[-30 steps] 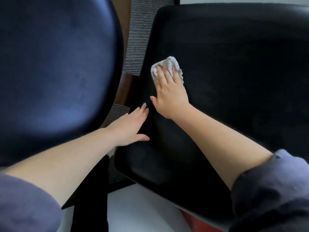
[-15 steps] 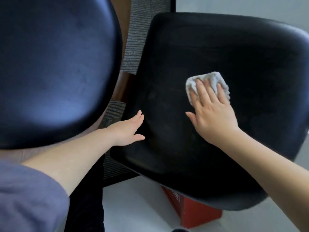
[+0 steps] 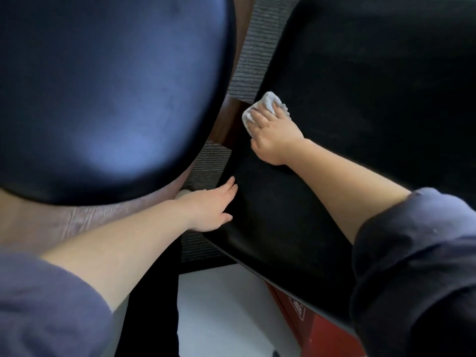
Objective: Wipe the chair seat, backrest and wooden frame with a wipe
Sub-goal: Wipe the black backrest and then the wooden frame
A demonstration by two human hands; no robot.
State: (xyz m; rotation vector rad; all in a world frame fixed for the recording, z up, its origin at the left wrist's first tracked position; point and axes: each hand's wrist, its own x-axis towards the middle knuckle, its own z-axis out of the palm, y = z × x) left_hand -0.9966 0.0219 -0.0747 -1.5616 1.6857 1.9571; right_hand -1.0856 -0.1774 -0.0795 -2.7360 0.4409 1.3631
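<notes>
A black chair seat [image 3: 373, 104] fills the right half of the head view. Its dark backrest [image 3: 103, 86] looms large and blurred at the left. Between them a piece of brown wooden frame [image 3: 228, 122] shows. My right hand [image 3: 275, 136] presses a crumpled white wipe [image 3: 268, 104] flat onto the seat's left edge, fingers spread over it. Lower down, my left hand [image 3: 208, 207] rests with straight fingers against the same edge of the seat, thumb on the seat surface.
Grey ribbed carpet [image 3: 255, 47] lies under the chair. A red box [image 3: 316, 328] stands below the seat's near edge on a white floor [image 3: 221, 305]. A black chair leg [image 3: 154, 292] runs down at lower centre.
My right hand has slid the wipe from the middle of the seat back to its left edge near the wooden frame. The left hand stays on the seat edge.
</notes>
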